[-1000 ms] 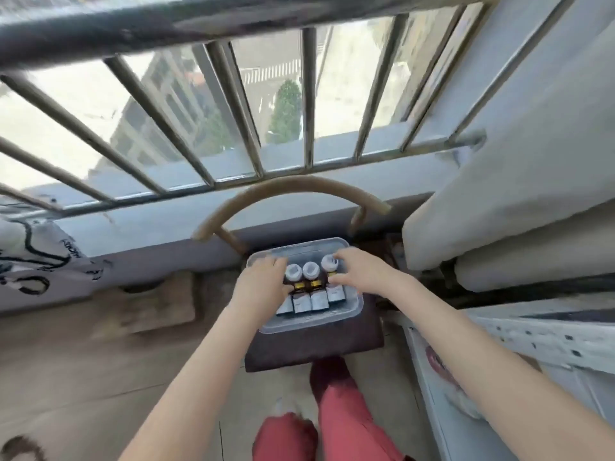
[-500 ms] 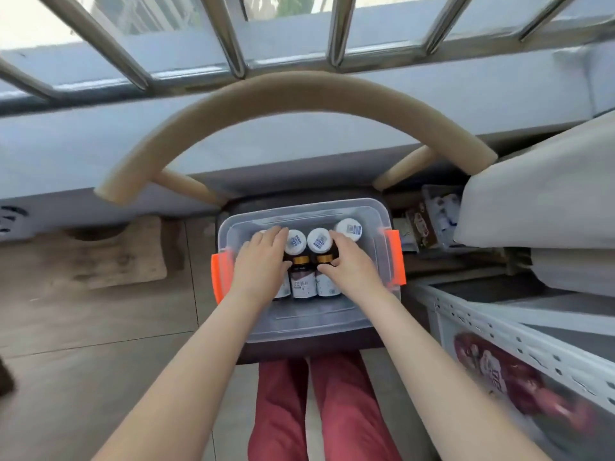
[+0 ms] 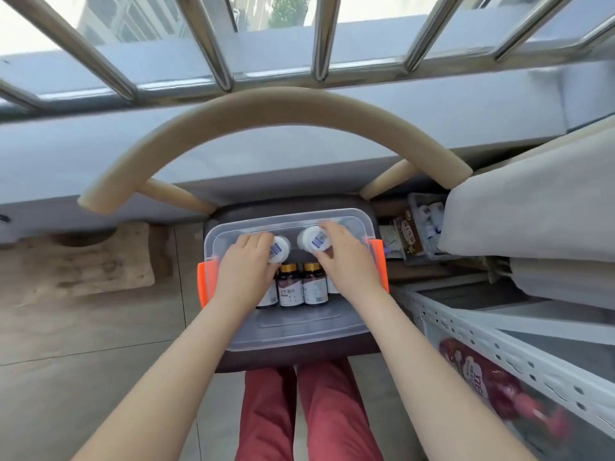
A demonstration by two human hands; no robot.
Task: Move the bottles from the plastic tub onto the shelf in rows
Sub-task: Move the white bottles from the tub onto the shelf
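Across the top, window bars [image 3: 326, 34] over a grey sill. Below, a curved beige chair back [image 3: 273, 108], arching above a dark seat [image 3: 283, 361]. At right, a grey cushion [image 3: 532, 207]; under it, a white perforated shelf [image 3: 499, 344] with a blurred red packet [image 3: 472, 371] behind its rail. Near the lower edge, red trouser legs [image 3: 332, 410], just below the seat.

Squarely on the seat, the clear plastic tub [image 3: 299, 331]: long axis left to right, an orange latch at each short side.

Inside the tub, near its middle, a row of dark bottles [image 3: 291, 287]. Lying flat, side by side, long axes running near to far. Gold caps towards the window, bases towards the person, labels up. Two in plain sight, one more partly hidden under each hand.

Just beyond that row, two white bottles with a narrow gap between them. Round ends with barcode stickers turned up at the camera, so long axes roughly upright, each leaning a little.

Left hand [image 3: 248, 276]: curled round the left white bottle [image 3: 279, 249], gripping it from the left side. Right hand [image 3: 346, 261]: curled round the right white bottle [image 3: 312, 239], gripping it from the right and far side. Raised off the tub floor or resting on it: cannot tell.
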